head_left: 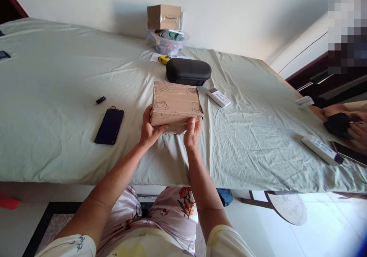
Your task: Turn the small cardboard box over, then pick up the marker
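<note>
Box: I see a taped cardboard box [176,106] held just above the near part of the sheet-covered bed [57,77].
Left hand: my left hand [149,129] clasps its near left corner, fingers curled beneath, forearm stretched forward.
Right hand: my right hand [192,132] grips the near right edge, thumb on top.
Behind: black case [188,71], white remote [218,97].
Left: a phone [109,126] lies flat, well apart.

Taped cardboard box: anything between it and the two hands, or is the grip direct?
Nothing visible in between. The left hand and right hand hold the taped cardboard box directly at its near edge. The black zip case and white remote lie behind it on the sheet, apart from the hands.
</note>
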### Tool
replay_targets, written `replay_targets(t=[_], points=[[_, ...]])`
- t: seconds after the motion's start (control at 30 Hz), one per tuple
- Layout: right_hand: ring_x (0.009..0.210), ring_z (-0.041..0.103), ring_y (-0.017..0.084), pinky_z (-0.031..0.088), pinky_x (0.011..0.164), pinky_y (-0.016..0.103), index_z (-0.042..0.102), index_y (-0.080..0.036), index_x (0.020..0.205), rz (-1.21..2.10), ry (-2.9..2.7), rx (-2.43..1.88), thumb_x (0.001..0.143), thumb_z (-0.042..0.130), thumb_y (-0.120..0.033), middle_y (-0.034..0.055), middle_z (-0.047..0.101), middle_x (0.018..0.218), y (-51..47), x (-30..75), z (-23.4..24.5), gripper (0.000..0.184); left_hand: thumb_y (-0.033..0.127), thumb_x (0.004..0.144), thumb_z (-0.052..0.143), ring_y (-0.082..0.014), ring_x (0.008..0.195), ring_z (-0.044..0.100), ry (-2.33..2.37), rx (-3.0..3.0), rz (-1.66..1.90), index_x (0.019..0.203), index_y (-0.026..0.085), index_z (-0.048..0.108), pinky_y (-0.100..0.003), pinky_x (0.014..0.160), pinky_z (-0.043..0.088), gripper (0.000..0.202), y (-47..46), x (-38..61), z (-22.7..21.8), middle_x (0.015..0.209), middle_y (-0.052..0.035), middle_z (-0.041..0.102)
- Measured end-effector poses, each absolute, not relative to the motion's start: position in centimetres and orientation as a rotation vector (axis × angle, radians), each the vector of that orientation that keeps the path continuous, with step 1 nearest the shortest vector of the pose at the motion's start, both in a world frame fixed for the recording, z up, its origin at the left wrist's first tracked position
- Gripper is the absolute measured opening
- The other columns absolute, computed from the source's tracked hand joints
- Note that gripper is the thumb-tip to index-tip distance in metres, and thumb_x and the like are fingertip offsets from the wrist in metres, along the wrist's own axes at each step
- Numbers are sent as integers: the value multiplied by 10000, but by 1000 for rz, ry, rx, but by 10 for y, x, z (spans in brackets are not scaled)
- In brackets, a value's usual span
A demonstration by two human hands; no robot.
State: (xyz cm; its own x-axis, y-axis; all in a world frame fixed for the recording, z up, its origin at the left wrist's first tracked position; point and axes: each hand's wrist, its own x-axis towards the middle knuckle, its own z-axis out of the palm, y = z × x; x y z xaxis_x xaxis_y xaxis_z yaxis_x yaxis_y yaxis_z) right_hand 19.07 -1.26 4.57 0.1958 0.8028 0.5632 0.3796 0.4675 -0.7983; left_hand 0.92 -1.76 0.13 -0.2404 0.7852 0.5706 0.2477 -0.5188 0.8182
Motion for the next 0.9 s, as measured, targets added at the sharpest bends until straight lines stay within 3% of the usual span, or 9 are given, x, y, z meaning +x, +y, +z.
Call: replay_targets(t=[0.33, 0.5, 0.73, 0.9], points=[[1254, 633, 278, 551, 1094, 473, 665, -248, 1344, 379, -1509, -1116, 1061, 185, -735, 122, 680, 1179, -14, 183, 47, 740, 703, 779, 840, -360, 1441, 571, 1230, 1576, 1845, 1570, 265, 400, -530, 1212, 477, 1006, -13, 6, -4, 1537, -179, 560], [1267, 633, 290, 545, 1119, 500, 700, -243, 1272, 460, -1429, -1109, 1057, 267, -739, 119, 690, 1187, -17, 180, 50, 692, 680, 804, 830, -352, 1443, 574, 1220, 1565, 1836, 1578, 279, 398, -527, 1213, 479, 973, -14, 8, -5, 1540, -169, 564], [1348, 589, 289, 489, 1181, 497, 691, -249, 1310, 547, -1428, -1018, 1047, 333, -727, 118, 687, 1302, -17, 180, 53, 652, 665, 786, 853, -339, 1386, 624, 1207, 1505, 1831, 1555, 249, 448, -490, 1176, 516, 963, -17, 8, 4, 1501, -168, 623], [1263, 636, 266, 498, 1159, 465, 717, -240, 1246, 597, -1376, -963, 1039, 435, -691, 92, 710, 1285, -17, 179, 57, 570, 685, 811, 817, -342, 1392, 631, 1281, 1492, 1780, 1545, 216, 488, -467, 1175, 521, 931, -22, 9, 12, 1494, -178, 648]])
